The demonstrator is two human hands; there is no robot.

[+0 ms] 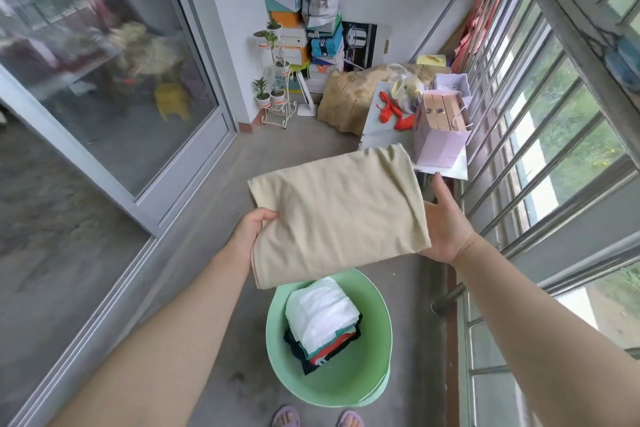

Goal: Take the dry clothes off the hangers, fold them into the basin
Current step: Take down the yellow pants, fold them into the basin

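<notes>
Currently the beige garment (pixel 339 215) is being held in the air, folded into a flat rectangle. It is hanging above the far rim of the green basin (pixel 375 350) and is not touching it.

The left hand (pixel 251 230) is gripping the near left edge, with the thumb lying on top of the cloth and the fingers going underneath, out of sight. The right hand (pixel 446 218) is lying open along the right edge. Its fingers are pointing straight away from the person, its palm is bearing the cloth, and nothing is curling round it.

The rectangle's long axis is running from hand to hand, left to right, with the right end tilting a little away from the person. A stitched hem is showing along the short left edge, and the far right corner is looking rounded, like a fold.

Inside the basin a stack of folded clothes (pixel 322 315) is sitting, a white piece on top and red, teal and dark layers showing beneath. The basin is standing on the grey floor (pixel 214 211), just ahead of the person's purple sandals (pixel 286 417).

Further out, a pink paper bag (pixel 438 144) is standing beside the window bars (pixel 519 135), just past the right fingertips, and a red cloth (pixel 391 111) is lying near it. Shoe boxes (pixel 285 0) are piling up in the far corner, with a white plant stand (pixel 277 94) in front of them. A sliding glass door (pixel 114 80) is running along the left. Red hangers (pixel 485 3) are hanging at the upper right.

The printing on the boxes is too blurred to read.
</notes>
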